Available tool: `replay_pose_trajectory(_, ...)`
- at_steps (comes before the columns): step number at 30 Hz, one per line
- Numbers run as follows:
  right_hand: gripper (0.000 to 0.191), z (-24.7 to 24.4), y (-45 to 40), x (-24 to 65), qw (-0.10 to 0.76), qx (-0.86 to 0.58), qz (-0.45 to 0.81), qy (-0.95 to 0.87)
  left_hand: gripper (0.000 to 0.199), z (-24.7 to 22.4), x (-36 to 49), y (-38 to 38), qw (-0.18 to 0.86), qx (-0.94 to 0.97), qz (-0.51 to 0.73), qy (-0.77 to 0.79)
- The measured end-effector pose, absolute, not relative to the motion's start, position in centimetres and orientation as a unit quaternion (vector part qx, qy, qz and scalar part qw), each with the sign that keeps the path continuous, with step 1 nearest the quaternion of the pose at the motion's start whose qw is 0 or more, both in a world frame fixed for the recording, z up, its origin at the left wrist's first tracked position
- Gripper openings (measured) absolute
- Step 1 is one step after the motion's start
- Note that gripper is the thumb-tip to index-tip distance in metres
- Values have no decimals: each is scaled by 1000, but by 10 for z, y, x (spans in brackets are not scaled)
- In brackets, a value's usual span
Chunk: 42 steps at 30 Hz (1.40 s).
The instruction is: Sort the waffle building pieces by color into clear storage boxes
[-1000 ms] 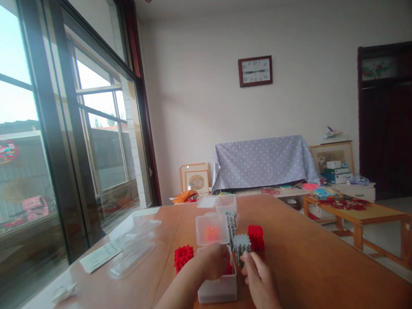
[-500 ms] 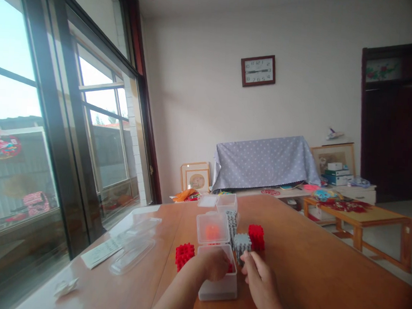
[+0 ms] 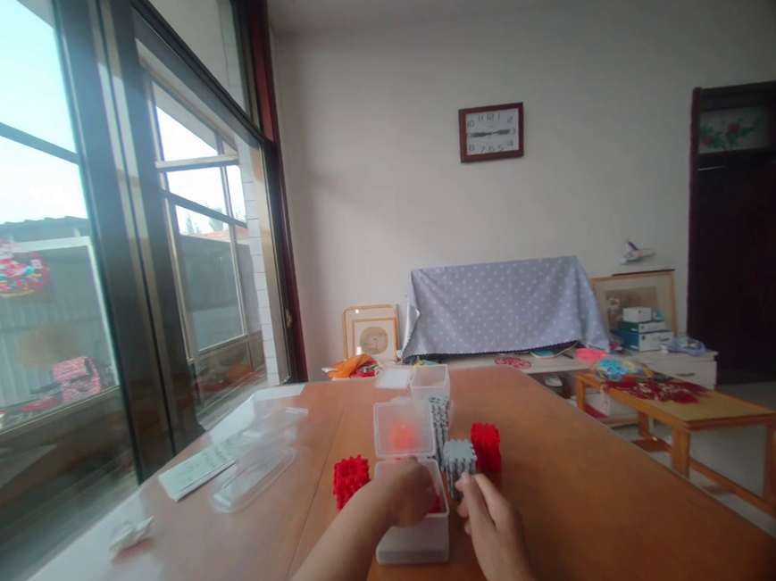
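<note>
My left hand (image 3: 412, 494) reaches down into a clear plastic box (image 3: 414, 543), its fingers curled over red pieces (image 3: 438, 504). The box and the hand itself hide the fingertips, so I cannot see what they grip. My right hand (image 3: 486, 506) is closed in a pinch just right of the box. Its thumb and fingertips are at the lower edge of a grey knobbly block (image 3: 459, 457); whatever is pinched is too small to make out. Behind that block stands a red knobbly block (image 3: 486, 447). Another red block (image 3: 351, 481) sits left of the box.
Behind the box, a translucent lid (image 3: 404, 430) shows orange-red through it. Grey linked pieces (image 3: 439, 420) and another clear container (image 3: 431, 381) stand farther back. Clear lids (image 3: 253, 479), a printed sheet (image 3: 197, 469) and a crumpled wrapper (image 3: 131, 533) lie on the left of the wooden table (image 3: 585, 512).
The whole view has shifted slightly to the left, so things appear a little farther right. Both hands keep nearly the same place and pose beside the same blocks.
</note>
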State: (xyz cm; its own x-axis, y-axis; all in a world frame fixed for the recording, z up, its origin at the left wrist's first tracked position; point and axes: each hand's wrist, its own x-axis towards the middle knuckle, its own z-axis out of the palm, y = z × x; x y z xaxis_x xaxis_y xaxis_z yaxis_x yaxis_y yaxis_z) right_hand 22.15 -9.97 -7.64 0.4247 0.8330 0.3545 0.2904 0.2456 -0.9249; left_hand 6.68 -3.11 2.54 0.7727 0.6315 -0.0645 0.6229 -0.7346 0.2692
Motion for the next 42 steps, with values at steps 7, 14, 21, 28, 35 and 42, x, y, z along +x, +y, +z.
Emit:
replay_pose_trajectory(7,59,-81,-98,224,618,-576,230,-483,31,78,24,-43,139,883,169,415)
replay_pose_trajectory(14,56,-75,-105,223,600,-584,227,-497,34,106,-36,-33,139,856,200,457)
replay_pose_trajectory(21,54,-74,-106,223,597,-585,222,-502,54,96,-59,-40,154,849,161,480)
replay_pose_trajectory(28,53,-80,-103,226,593,-586,224,-504,52,94,-59,-43,139,848,146,491)
replay_pose_trajectory(35,55,-79,-101,225,598,-589,234,-489,40,107,-43,-47,85,869,169,457)
replay_pose_trajectory(42,60,-76,-101,224,617,-575,232,-485,37,94,17,-52,98,910,140,378)
